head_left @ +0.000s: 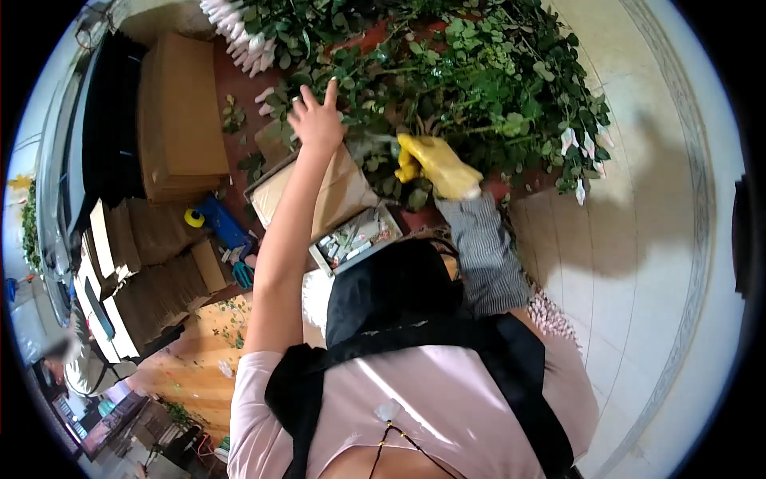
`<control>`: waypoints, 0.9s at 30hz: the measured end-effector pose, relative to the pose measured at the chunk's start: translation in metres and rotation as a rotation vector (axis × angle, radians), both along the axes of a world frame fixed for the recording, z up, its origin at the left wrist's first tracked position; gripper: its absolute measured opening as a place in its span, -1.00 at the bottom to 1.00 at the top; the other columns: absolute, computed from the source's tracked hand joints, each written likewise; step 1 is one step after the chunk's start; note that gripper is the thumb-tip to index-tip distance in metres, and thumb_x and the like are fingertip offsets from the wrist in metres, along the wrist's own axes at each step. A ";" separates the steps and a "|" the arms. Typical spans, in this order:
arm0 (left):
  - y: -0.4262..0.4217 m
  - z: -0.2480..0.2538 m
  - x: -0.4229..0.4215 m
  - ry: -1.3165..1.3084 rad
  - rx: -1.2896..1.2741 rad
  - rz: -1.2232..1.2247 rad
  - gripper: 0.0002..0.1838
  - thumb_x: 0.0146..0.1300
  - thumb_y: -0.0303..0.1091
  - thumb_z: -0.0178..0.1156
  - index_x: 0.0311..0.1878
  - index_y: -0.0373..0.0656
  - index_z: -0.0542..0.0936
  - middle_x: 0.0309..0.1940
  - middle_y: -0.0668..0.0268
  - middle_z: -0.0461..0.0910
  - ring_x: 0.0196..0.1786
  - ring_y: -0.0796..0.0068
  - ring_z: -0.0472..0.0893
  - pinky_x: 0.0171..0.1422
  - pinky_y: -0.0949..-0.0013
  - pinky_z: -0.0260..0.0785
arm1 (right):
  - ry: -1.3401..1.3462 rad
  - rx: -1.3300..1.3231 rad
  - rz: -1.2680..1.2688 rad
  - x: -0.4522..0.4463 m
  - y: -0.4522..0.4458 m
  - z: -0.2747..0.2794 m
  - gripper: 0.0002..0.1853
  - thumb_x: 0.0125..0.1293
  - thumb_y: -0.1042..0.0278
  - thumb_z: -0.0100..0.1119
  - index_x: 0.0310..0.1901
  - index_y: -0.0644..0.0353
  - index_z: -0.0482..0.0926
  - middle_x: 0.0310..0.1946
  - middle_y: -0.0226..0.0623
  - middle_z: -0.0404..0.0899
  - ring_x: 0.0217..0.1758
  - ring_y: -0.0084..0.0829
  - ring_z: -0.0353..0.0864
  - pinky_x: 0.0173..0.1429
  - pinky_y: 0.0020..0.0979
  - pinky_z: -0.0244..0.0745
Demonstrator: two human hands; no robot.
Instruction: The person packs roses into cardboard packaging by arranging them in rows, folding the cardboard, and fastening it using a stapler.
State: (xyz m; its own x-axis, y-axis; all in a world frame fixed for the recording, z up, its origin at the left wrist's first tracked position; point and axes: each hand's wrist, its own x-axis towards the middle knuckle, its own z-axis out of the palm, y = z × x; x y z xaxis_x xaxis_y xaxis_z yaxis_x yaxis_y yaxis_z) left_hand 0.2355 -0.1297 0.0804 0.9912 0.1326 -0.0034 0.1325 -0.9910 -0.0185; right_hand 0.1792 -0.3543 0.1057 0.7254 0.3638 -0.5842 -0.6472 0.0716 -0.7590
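My bare left hand [317, 121] is stretched over the left part of a heap of leafy green stems [479, 88], fingers spread and holding nothing that I can see. To its right, my right hand [439, 165] wears a yellow glove, with a striped grey sleeve on the forearm. Its fingers are curled closed near the front edge of the heap. A thin pale strip [383, 137] sticks out to the left of the glove; I cannot make out what it is. White-wrapped flower buds [581, 145] hang at the heap's right end, and more pinkish-white wrapped buds [243, 40] lie at the upper left.
In front of my body are a cardboard piece [339, 188] and a tray of small items [359, 243]. Left stand a cardboard box [179, 120], stacked flat cardboard [159, 279], a blue tool [223, 223] and teal-handled scissors [242, 275]. A pale wall [606, 263] rises at right. Another person [84, 359] is at far left.
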 end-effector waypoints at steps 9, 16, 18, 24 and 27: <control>-0.031 0.055 -0.134 0.047 -0.173 -0.601 -0.69 0.09 -0.21 0.40 -0.12 -0.07 0.62 -0.07 0.19 0.49 0.13 0.15 0.44 0.19 0.14 0.34 | -0.013 0.220 -0.116 -0.017 -0.005 -0.025 -0.61 0.55 0.11 0.11 -0.27 0.31 0.64 -0.36 -0.27 0.69 -0.34 -0.41 0.68 -0.18 -0.42 0.60; -0.044 0.024 -0.105 -0.209 -0.256 -0.386 -0.95 0.14 -0.41 0.31 -0.35 -0.14 0.64 -0.32 0.30 0.47 -0.16 0.20 0.48 -0.03 0.16 0.28 | -0.020 0.207 0.227 -0.033 -0.027 -0.002 -0.65 0.58 0.12 0.04 -0.08 0.30 0.61 -0.17 -0.27 0.69 -0.18 -0.45 0.67 0.06 -0.41 0.60; -0.046 0.021 -0.113 -0.221 -0.272 -0.303 -0.94 0.14 -0.42 0.33 -0.36 -0.14 0.64 -0.30 0.29 0.48 -0.15 0.18 0.48 -0.02 0.16 0.28 | -0.111 0.033 0.283 -0.069 -0.023 -0.040 -0.67 0.58 0.15 0.06 -0.09 0.32 0.60 -0.21 -0.28 0.69 -0.19 -0.48 0.65 0.03 -0.43 0.58; -0.053 0.020 -0.121 -0.147 -0.178 -0.259 -0.90 0.18 -0.42 0.27 -0.23 -0.14 0.62 -0.24 0.23 0.51 -0.11 0.16 0.50 0.02 0.13 0.32 | -0.084 0.147 0.113 -0.086 0.023 -0.113 -0.73 0.53 0.22 0.13 -0.04 0.29 0.62 -0.25 -0.28 0.70 -0.19 -0.43 0.68 -0.14 -0.32 0.60; -0.052 0.057 -0.145 -0.205 -0.357 -0.205 -0.84 0.20 -0.43 0.29 -0.14 -0.15 0.64 -0.18 0.20 0.55 -0.05 0.13 0.52 0.07 0.12 0.34 | -0.004 -0.100 0.179 -0.064 0.034 -0.132 -0.72 0.52 0.22 0.12 0.04 0.27 0.62 -0.18 -0.21 0.72 -0.14 -0.33 0.70 -0.13 -0.25 0.62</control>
